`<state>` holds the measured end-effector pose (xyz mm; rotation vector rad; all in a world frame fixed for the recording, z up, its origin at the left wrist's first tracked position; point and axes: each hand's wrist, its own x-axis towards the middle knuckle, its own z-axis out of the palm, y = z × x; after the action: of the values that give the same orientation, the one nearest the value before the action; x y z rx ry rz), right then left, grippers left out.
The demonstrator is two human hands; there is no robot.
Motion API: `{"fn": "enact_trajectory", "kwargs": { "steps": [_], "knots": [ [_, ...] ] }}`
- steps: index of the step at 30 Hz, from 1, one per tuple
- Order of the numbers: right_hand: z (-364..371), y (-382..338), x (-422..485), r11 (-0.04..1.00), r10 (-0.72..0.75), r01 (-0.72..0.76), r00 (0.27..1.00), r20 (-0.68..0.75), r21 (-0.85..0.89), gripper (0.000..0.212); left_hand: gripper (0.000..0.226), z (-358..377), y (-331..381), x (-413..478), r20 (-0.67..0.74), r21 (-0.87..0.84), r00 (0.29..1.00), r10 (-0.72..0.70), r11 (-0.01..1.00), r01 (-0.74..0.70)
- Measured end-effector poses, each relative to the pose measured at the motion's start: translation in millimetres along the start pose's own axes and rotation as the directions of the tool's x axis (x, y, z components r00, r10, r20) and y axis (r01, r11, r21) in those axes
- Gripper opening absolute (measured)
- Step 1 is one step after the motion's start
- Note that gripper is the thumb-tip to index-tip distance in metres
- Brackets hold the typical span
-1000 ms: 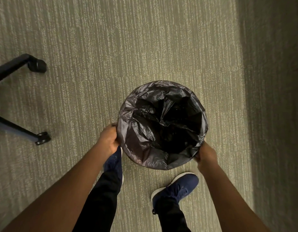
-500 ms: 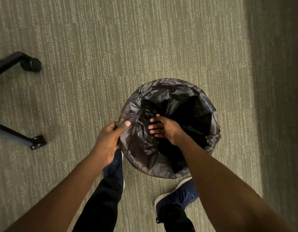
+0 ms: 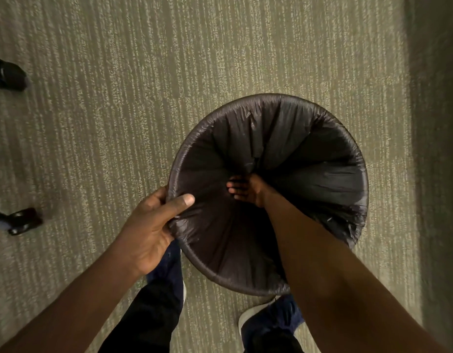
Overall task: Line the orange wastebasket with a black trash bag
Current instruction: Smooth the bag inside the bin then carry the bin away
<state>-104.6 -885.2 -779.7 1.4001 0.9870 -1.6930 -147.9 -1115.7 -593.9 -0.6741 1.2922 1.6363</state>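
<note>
Left hand nearest — thumb over rim, fingers outside, clamping trash bag against wastebasket edge. Wastebasket on carpet, orange hidden under bag. Right hand deeper inside, fingers loosely curled, pressing bag down — grasp unclear. Chair casters beyond left fingers.

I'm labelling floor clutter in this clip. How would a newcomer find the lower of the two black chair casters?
Start at the big round black trash bag lining the wastebasket mid-carpet, then look far left, past the left hand on its rim. The lower caster sits at the picture's left edge, level with that hand; unlike the upper caster, a thin leg runs into it.
</note>
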Motion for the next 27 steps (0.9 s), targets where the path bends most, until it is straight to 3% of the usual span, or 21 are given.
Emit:
{"fn": "enact_trajectory", "kwargs": {
  "steps": [7, 9, 12, 14, 17, 20, 21, 22, 23, 24, 26, 27],
  "knots": [
    [6.9, -6.7, -4.6, 0.996, 0.008, -0.006, 1.000, 0.021, -0.091, 0.043, 0.045, -3.3, -3.8, -0.5, 0.009, -0.047, 1.000, 0.014, 0.999, -0.013],
    [16.4, -11.9, -29.3, 0.969, 0.001, -0.016, 0.998, -0.062, -0.248, 0.033, 0.050, 0.0, -3.4, -3.0, 0.000, -0.055, 1.000, 0.026, 0.998, -0.026],
    [13.1, -20.4, -76.2, 0.844, -0.191, 0.076, 0.967, -0.166, -0.531, 0.033, 0.059, 6.6, -4.4, -9.7, -0.085, -0.056, 0.994, 0.073, 0.995, -0.078],
    [0.0, -23.9, -120.7, 0.733, -0.373, 0.177, 0.912, -0.170, -0.657, 0.038, 0.049, 11.7, -7.1, -15.6, -0.148, -0.033, 0.983, 0.108, 0.993, -0.114],
    [-20.8, -16.6, -198.3, 0.617, -0.641, 0.323, 0.735, -0.221, -0.717, 0.040, 0.050, 15.7, -15.8, -26.7, -0.194, 0.012, 0.975, 0.106, 0.994, -0.106],
    [-39.3, -4.4, -263.6, 0.529, -0.847, 0.513, 0.366, -0.385, -0.676, 0.035, 0.060, 19.2, -28.4, -42.8, -0.199, 0.106, 0.976, 0.084, 0.992, -0.064],
    [-46.3, -1.1, -275.8, 0.492, -0.870, 0.495, 0.250, -0.425, -0.716, 0.034, 0.058, 20.8, -33.4, -48.7, -0.196, 0.136, 0.978, 0.073, 0.990, -0.047],
    [-53.4, 2.9, -281.7, 0.478, -0.876, 0.450, 0.179, -0.449, -0.754, 0.035, 0.054, 22.5, -37.8, -54.6, -0.189, 0.163, 0.980, 0.059, 0.986, -0.028],
    [-60.7, 7.0, -282.1, 0.492, -0.869, 0.390, 0.173, -0.463, -0.778, 0.044, 0.049, 24.7, -41.7, -60.2, -0.180, 0.187, 0.983, 0.041, 0.982, -0.007],
    [-67.9, 11.7, -277.6, 0.528, -0.849, 0.332, 0.240, -0.471, -0.782, 0.058, 0.045, 27.4, -45.0, -65.5, -0.174, 0.200, 0.985, 0.017, 0.980, 0.019],
    [-76.9, 21.3, -261.8, 0.651, -0.726, 0.272, 0.496, -0.477, -0.708, 0.077, 0.050, 31.6, -51.8, -74.1, -0.178, 0.205, 0.983, -0.045, 0.975, 0.082],
    [-78.8, 25.4, -253.3, 0.744, -0.626, 0.299, 0.624, -0.467, -0.598, 0.074, 0.054, 33.4, -54.9, -77.7, -0.185, 0.197, 0.980, -0.076, 0.974, 0.112]
  ]
}}
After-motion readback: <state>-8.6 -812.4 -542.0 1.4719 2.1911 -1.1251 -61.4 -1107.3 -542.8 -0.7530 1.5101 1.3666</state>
